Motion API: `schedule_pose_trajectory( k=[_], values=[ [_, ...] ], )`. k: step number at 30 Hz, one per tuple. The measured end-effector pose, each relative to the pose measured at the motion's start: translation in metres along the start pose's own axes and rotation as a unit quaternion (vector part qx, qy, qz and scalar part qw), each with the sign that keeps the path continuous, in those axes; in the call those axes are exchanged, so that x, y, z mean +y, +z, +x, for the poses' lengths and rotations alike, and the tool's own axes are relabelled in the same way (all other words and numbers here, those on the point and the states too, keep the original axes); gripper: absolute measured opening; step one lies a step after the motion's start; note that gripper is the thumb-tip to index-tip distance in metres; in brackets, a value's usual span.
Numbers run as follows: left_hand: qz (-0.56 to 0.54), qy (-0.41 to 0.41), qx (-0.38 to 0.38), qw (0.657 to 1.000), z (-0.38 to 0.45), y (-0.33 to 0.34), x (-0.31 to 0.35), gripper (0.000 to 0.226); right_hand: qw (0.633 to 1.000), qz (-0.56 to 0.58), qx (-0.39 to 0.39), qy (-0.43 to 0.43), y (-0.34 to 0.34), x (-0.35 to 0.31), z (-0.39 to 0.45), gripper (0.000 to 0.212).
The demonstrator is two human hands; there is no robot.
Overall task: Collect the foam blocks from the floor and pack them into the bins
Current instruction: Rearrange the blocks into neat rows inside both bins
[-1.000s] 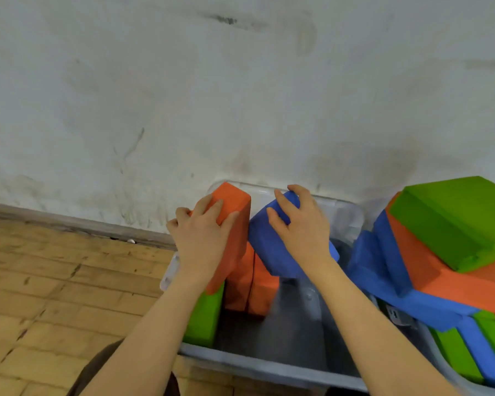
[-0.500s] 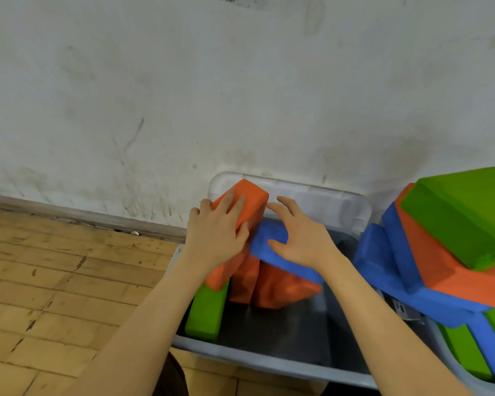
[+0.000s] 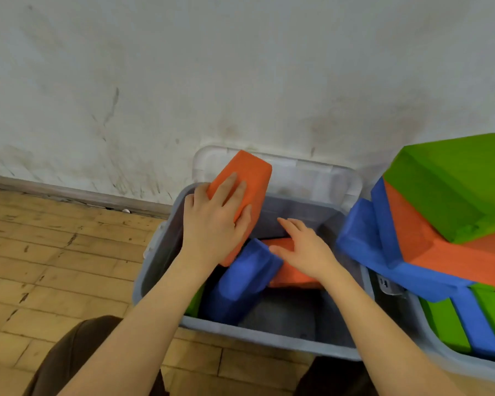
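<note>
Now blue block is down in the bin; orange block not yet seated.

Near edge first: grey bin [image 3: 269, 337] sits at 6 o'clock of view, a green block [image 3: 194, 302] partly hidden in its 8 o'clock corner. Blue block [image 3: 242, 280], held in the right hand a second ago, lies tilted on the bin floor at centre. Right hand [image 3: 306, 252] has let it go and rests with fingers nearly straight on a flat orange slab [image 3: 290, 277] at the bin's 3 o'clock side, holding nothing. Left hand [image 3: 216, 224] grips the tilted orange block [image 3: 245, 195], fingers curled over its face, upper end above the far rim at 12 o'clock. Second bin [image 3: 455, 364] at 4 o'clock is heaped. Judgement: one block placed, orange goes in next.
</note>
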State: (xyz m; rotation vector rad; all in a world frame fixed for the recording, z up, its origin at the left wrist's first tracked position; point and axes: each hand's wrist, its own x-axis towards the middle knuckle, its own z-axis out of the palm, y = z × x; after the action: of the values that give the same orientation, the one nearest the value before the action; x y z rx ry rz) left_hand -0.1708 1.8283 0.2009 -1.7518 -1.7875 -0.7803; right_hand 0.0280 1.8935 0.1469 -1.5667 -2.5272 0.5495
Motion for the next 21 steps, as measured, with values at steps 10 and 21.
schedule_pose_trajectory(
  k=[10,21],
  values=[
    [0.047,-0.035,-0.013,0.998,-0.020,0.016,0.023,0.039,0.995,0.035,-0.075,0.054,0.094,0.024,0.026,0.077],
    [-0.022,-0.012,0.022,0.999,-0.057,-0.012,-0.001,0.043,0.965,0.245,0.058,0.079,0.124,-0.002,0.003,0.058]
  ],
)
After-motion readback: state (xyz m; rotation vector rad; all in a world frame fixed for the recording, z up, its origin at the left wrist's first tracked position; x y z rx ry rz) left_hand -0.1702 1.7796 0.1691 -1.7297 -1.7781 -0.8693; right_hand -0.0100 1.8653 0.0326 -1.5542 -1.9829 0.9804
